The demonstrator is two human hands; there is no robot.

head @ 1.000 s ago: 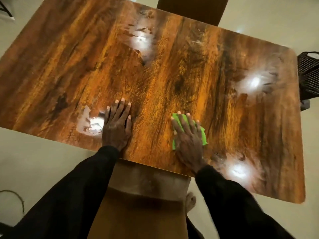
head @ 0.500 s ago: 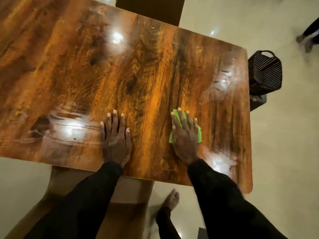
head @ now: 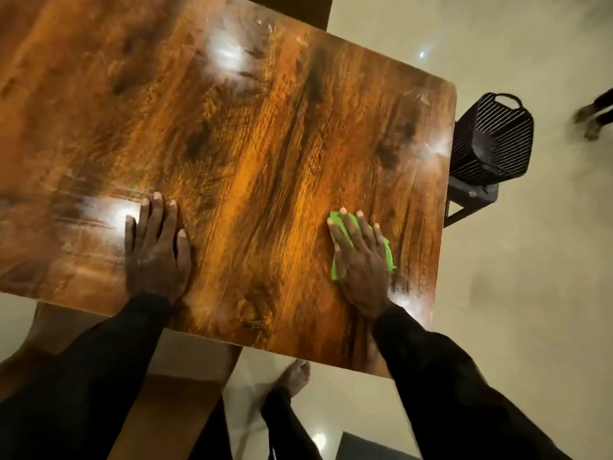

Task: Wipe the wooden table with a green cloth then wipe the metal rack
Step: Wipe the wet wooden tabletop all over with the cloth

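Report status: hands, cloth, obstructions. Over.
Left hand flat on wooden table. Right hand pressing green cloth flat, near right edge. Metal rack off table, untouched. Nothing else on tabletop in view.

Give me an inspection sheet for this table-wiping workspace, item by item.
Surface: wooden table, glossy, with glare patches and smear marks.
Job's things: green cloth flat on the table near its right end; metal rack off the table, beside that end.
Clutter: nothing seen.
Hands: left hand flat on bare wood; right hand pressing the cloth, fingers straight.
Cables: nothing seen.
Surroundings: pale floor; bare foot below the near edge.
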